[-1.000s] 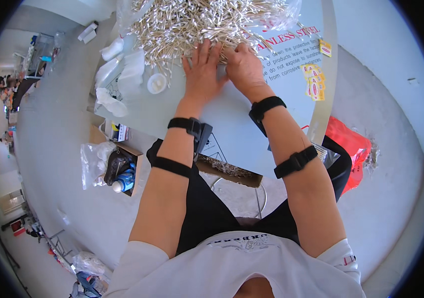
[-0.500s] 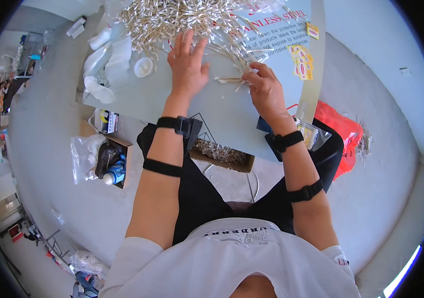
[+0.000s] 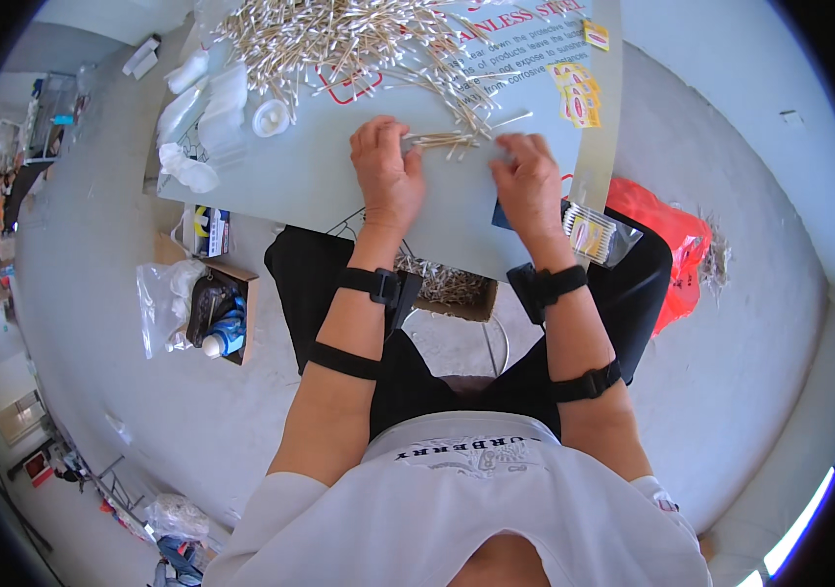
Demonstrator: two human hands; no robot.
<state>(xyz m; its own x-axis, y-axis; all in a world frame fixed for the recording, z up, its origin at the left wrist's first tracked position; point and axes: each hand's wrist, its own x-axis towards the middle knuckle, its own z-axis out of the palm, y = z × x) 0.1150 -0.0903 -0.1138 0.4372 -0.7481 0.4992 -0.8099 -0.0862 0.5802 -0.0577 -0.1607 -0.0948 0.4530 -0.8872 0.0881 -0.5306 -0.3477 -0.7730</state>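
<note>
A small bunch of cotton swabs point(image 3: 445, 143) lies on the table between my two hands. My left hand point(image 3: 386, 181) is at the bunch's left end, fingers bent and thumb apart; whether a fingertip touches the swabs is hard to see. On the other side, my right hand point(image 3: 531, 186) hovers slightly blurred, thumb and fingers apart and nothing in them. Beyond both hands spreads a large heap of loose cotton swabs point(image 3: 329, 44), with a trail of them running down toward the small bunch.
Left on the table point(image 3: 300, 191) are a round white container point(image 3: 271, 118) and clear plastic bags point(image 3: 224, 108). Yellow labels point(image 3: 579, 103) lie at the right. A packed bag of swabs point(image 3: 589, 235) is by my right wrist. Below are a box of swabs point(image 3: 452, 289) and a red bag point(image 3: 667, 249).
My left hand has come back from the heap toward the small bunch. The right hand has let go of the swabs and drawn back a little toward me.
</note>
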